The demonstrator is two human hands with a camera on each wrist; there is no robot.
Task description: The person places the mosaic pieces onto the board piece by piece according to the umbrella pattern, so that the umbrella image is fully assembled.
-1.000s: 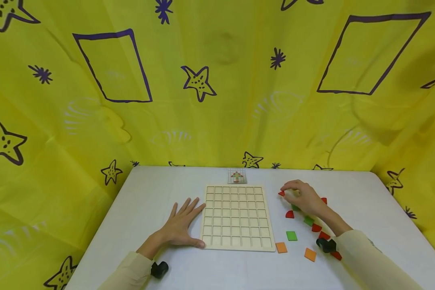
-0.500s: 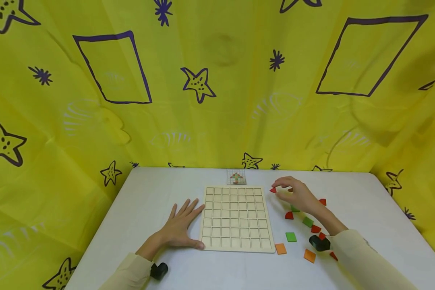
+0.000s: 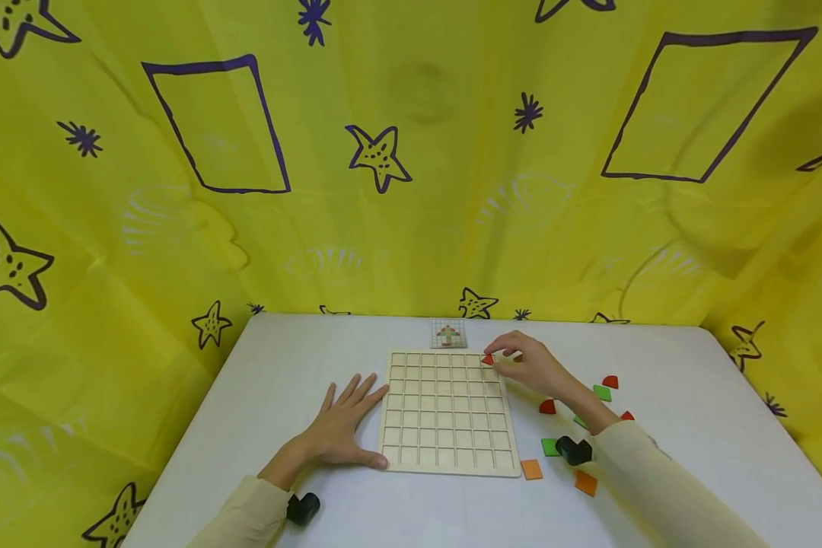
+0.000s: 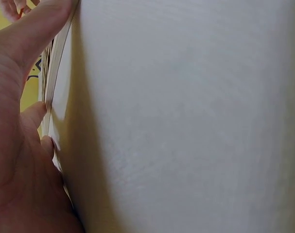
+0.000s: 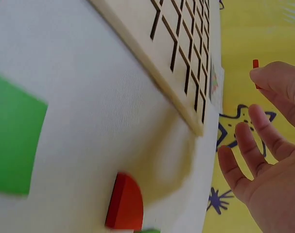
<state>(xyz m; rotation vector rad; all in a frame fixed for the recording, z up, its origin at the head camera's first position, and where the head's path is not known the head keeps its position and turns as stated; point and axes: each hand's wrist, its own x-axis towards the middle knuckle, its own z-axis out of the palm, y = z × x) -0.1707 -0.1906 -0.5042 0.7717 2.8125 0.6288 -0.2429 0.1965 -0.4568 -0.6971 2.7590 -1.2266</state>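
Note:
A pale wooden grid board (image 3: 445, 411) lies flat on the white table, its square cells bare. My left hand (image 3: 342, 430) rests spread at the board's left edge, thumb by the lower left corner and a fingertip touching the side. Over the board's upper right corner, my right hand (image 3: 530, 365) pinches a small red piece (image 3: 488, 360) between thumb and forefinger; the other fingers are loosely extended in the right wrist view. That view shows the red piece (image 5: 256, 73) edge-on, held above the board. Behind the board lies a small pattern card (image 3: 448, 333) with a red, green and orange figure.
Right of the board lie loose pieces: a red quarter-round (image 3: 547, 407), another red piece (image 3: 610, 382), a green square (image 3: 602, 393), and orange squares, one (image 3: 532, 469) beside the board's corner. My right forearm covers some pieces. A yellow patterned curtain (image 3: 411, 228) stands behind the table.
My right hand has moved left with the red piece, from beside the board to over its upper right corner. My left hand stays in place.

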